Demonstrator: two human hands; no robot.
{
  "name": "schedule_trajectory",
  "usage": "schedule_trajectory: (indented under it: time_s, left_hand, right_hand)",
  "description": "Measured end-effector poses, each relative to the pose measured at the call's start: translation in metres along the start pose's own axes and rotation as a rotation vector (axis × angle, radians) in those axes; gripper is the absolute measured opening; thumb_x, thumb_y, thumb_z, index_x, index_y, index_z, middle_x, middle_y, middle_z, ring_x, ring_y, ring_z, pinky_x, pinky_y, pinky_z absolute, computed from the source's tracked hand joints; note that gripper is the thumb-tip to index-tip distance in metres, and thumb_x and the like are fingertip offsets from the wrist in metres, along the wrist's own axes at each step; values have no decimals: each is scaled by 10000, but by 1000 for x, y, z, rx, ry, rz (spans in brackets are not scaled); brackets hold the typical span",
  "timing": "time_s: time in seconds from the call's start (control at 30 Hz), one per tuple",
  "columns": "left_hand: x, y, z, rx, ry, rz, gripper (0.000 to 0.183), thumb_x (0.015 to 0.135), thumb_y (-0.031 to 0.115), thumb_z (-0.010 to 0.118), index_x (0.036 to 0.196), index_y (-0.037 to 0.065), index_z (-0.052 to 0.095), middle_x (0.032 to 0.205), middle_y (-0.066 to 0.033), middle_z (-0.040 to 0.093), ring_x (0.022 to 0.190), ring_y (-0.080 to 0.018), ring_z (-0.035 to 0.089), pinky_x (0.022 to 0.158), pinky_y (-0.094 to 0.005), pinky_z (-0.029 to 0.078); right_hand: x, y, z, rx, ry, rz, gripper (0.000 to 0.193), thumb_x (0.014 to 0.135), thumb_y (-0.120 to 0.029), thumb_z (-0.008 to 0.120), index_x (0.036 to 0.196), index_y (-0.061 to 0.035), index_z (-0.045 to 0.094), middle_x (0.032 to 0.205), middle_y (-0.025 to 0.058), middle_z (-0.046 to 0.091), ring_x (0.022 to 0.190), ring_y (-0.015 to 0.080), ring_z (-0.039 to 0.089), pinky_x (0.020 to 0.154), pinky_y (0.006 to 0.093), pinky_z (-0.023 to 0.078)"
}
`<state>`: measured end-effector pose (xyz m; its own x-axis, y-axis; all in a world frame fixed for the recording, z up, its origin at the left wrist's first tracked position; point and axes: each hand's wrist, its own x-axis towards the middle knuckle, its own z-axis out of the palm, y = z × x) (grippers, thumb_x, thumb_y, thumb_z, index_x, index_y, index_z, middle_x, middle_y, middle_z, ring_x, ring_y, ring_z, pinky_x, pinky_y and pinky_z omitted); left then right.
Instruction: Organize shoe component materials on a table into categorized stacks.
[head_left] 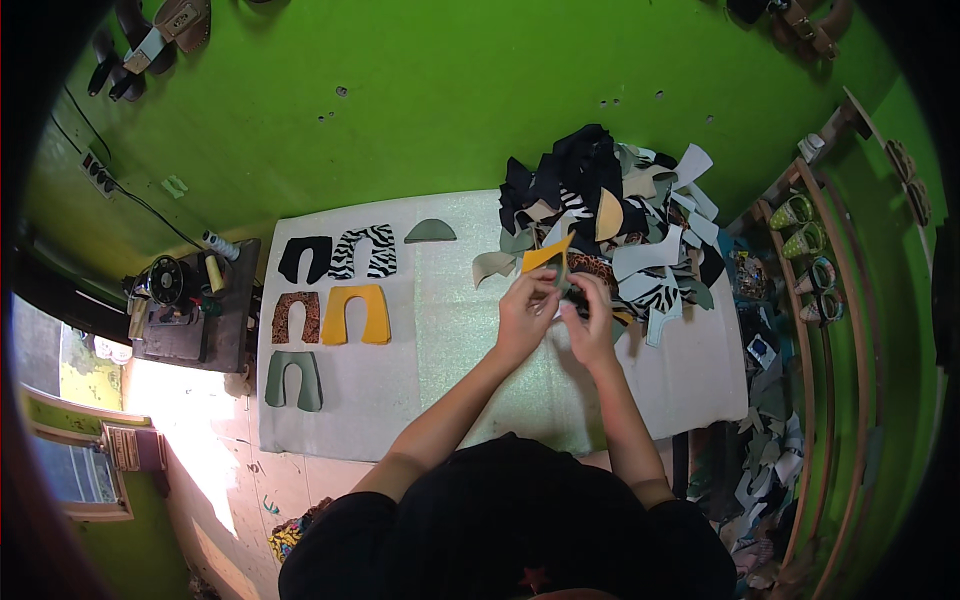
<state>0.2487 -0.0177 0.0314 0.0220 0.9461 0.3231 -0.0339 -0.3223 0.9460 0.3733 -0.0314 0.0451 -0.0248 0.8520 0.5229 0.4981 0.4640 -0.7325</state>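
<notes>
Over the right half of the table, my left hand and my right hand are close together with fingers pinched. Between them is a grey-green cut piece, seen nearly edge-on. A yellow piece juts out just beyond my left fingers; whether I hold it too is unclear. Right behind my hands rises a heap of mixed cut pieces in black, white, green, beige and animal prints. At left, U-shaped pieces lie sorted by kind: black, zebra print, leopard print, yellow and grey-green.
A grey-green half-round piece lies near the table's back edge. Left of the table stands a sewing machine with thread cones. To the right, a wooden rack holds sandals, and scraps cover the floor.
</notes>
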Motion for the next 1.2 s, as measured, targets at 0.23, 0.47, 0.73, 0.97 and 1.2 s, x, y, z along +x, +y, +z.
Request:
schedule_trajectory:
  time_s: [0.23,0.47,0.73,0.97,1.2]
  left_hand:
    - [-30,-3,-37,359,-152,235,300,693,82,613,987,28,618,1190,-133,504,1129,-285,438,945,-374,347]
    - [-56,-49,-102,109,129,-269,419,798,166,562,1195,83,455,1264,-71,437,1149,-242,410,955,-363,311]
    - [-91,-64,-179,-607,-126,-818,484,910,442,338,1192,60,432,1101,-143,550,1089,-244,486,925,-374,346]
    - [-108,-60,-256,-395,-67,-797,281,903,254,462,1065,24,462,957,-117,585,875,-238,607,757,-353,499]
    - [-98,-47,-324,-214,128,-833,236,845,80,533,1050,-19,474,933,-107,583,770,-195,619,704,-350,547]
  right_hand:
    - [-25,-12,37,303,-23,380,295,845,-96,509,1113,18,462,1030,152,537,837,231,576,708,307,456]
    - [-36,-35,60,171,-288,352,197,819,-92,516,967,36,539,828,175,602,759,251,602,681,315,450]
    - [-39,-42,127,444,-475,360,178,831,-85,523,965,32,543,791,102,611,724,154,577,675,268,445]
    - [-31,-35,183,470,-370,468,119,829,-87,539,887,17,548,754,54,597,677,99,545,633,243,432]
    - [-18,-37,244,239,-340,471,160,779,-102,585,897,5,573,697,43,574,596,115,525,573,259,433]
